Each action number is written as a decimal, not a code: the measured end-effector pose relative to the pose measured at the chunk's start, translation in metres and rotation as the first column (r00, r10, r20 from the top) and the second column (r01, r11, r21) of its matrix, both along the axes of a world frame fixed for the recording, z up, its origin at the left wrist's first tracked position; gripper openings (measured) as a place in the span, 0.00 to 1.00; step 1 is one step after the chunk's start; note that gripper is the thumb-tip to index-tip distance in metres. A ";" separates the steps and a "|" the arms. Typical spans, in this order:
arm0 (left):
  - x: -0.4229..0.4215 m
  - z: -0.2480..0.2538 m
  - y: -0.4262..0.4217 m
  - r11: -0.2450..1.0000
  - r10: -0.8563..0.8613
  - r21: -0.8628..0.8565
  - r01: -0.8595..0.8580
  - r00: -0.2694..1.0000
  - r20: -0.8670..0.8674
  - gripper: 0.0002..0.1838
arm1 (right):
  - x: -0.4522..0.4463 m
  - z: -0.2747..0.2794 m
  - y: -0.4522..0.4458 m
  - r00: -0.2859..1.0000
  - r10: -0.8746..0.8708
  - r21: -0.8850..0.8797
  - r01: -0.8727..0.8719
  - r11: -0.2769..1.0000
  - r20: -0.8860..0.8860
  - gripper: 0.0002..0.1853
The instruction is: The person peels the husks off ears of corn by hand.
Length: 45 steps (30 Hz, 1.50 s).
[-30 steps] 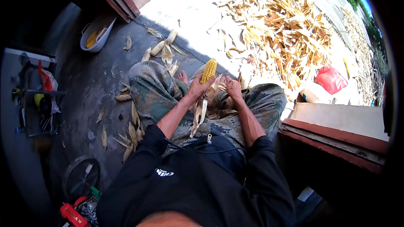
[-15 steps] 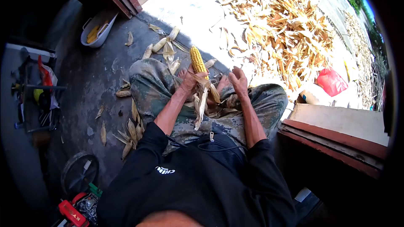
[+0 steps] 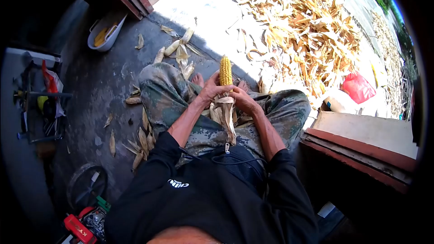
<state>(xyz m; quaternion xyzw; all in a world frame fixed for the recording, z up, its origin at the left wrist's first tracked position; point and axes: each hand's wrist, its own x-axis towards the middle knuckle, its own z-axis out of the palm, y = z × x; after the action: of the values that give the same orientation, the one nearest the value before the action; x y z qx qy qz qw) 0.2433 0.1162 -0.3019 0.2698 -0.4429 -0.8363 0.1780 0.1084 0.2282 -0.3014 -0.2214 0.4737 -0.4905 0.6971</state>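
A yellow corn cob [image 3: 225, 71] points away from me above my lap, its kernels bare. Peeled-back pale husk [image 3: 227, 118] hangs from its near end. My left hand [image 3: 212, 89] is closed around the left side of the cob's lower part. From the right, my right hand [image 3: 242, 99] grips the base where husk and cob meet. Both hands touch there, and some fingertips are hidden behind the cob.
A large heap of dry husks [image 3: 312, 31] lies at the upper right. A white tub [image 3: 106, 40] with yellow cobs stands at the upper left. Loose husks [image 3: 142, 142] lie on the floor to the left, above a red machine [image 3: 79, 228]. A red bag [image 3: 358, 87] is at the right.
My right hand, apart from the cob half a second ago, has come back onto its base. The cob has shifted right and turned more upright, with the husk now hanging below both hands.
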 end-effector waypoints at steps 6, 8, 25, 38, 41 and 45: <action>-0.006 -0.014 0.002 0.981 0.004 -0.196 0.002 1.000 0.025 0.33 | 0.004 -0.016 0.003 0.983 0.080 -0.027 -0.086 0.996 -0.167 0.18; -0.006 -0.013 0.001 0.970 0.047 -0.243 -0.029 0.997 0.069 0.32 | 0.012 -0.018 0.008 0.981 0.054 -0.012 -0.057 0.998 -0.188 0.17; -0.009 -0.066 0.016 0.915 0.228 -0.385 -0.121 0.943 0.244 0.35 | 0.039 -0.024 0.008 0.904 0.051 0.036 -0.039 0.999 -0.424 0.18; 0.009 -0.036 0.024 0.564 -0.419 -0.585 0.582 0.813 0.405 0.33 | 0.063 -0.059 0.039 0.395 0.338 -0.056 -0.716 0.696 -0.854 0.20; 0.001 -0.044 0.018 0.788 0.038 -0.554 0.268 0.878 0.477 0.38 | 0.052 -0.029 0.024 0.325 0.188 -0.048 -0.601 0.798 -0.927 0.20; -0.004 -0.030 -0.014 0.955 0.156 -0.295 -0.034 0.902 0.402 0.32 | 0.026 0.013 0.009 0.342 0.207 -0.069 -0.645 0.761 -0.916 0.17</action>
<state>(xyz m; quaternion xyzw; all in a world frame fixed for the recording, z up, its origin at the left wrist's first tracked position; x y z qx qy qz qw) 0.2395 0.1020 -0.3315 0.4374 -0.5710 -0.6771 0.1555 0.1344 0.2376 -0.2883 -0.7016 0.5615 -0.1901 0.3954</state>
